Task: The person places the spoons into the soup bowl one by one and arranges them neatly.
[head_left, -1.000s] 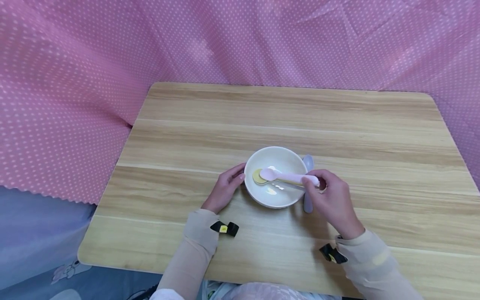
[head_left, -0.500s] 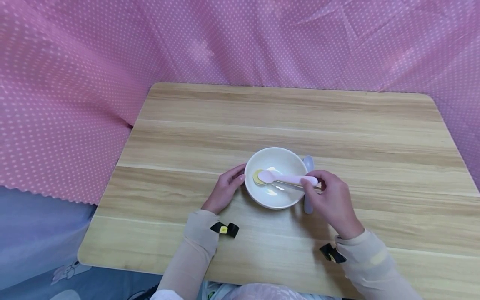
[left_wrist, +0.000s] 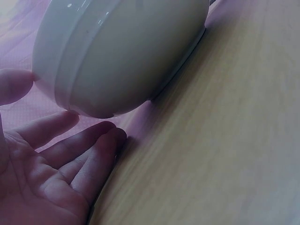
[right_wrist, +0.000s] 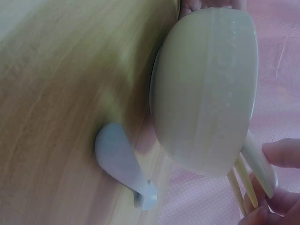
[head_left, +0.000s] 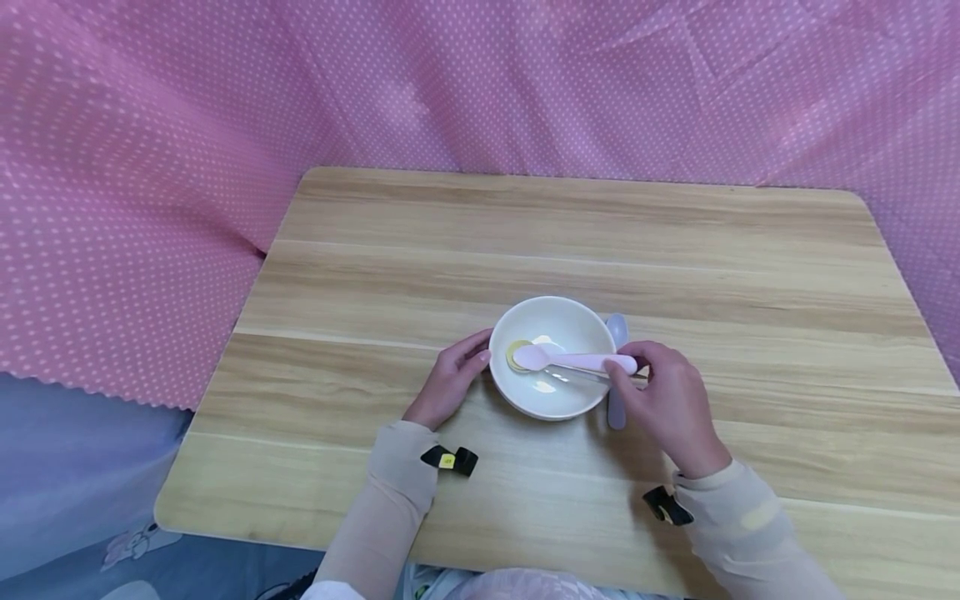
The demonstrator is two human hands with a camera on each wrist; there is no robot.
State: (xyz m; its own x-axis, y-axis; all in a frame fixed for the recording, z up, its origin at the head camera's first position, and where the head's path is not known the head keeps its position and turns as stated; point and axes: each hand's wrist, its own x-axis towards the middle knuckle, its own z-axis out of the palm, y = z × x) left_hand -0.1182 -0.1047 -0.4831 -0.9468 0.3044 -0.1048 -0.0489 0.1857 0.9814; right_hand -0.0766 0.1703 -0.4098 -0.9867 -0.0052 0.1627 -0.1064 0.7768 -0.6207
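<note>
A white bowl (head_left: 558, 321) stands on the wooden table, with my left hand (head_left: 448, 379) at its left side. In the left wrist view the thumb (left_wrist: 16, 86) touches the rim and the fingertips lie against or close to the outer wall. My right hand (head_left: 667, 408) pinches the handle end of a pink spoon (head_left: 577, 361) at the bowl's right rim. The spoon's head is inside the bowl, over a yellow round piece (head_left: 512, 357). Two thin pale handles (right_wrist: 246, 180) stick out over the rim beside the pink one, close to the right fingers.
A light purple spoon (head_left: 617, 412) lies on the table (head_left: 450, 250) right of the bowl, partly under the right hand. A pink dotted cloth (head_left: 480, 83) hangs behind the table and at its left side.
The pink spoon's head has shifted slightly left over the yellow piece, and its handle has levelled a little. The left hand and the bowl stay in place.
</note>
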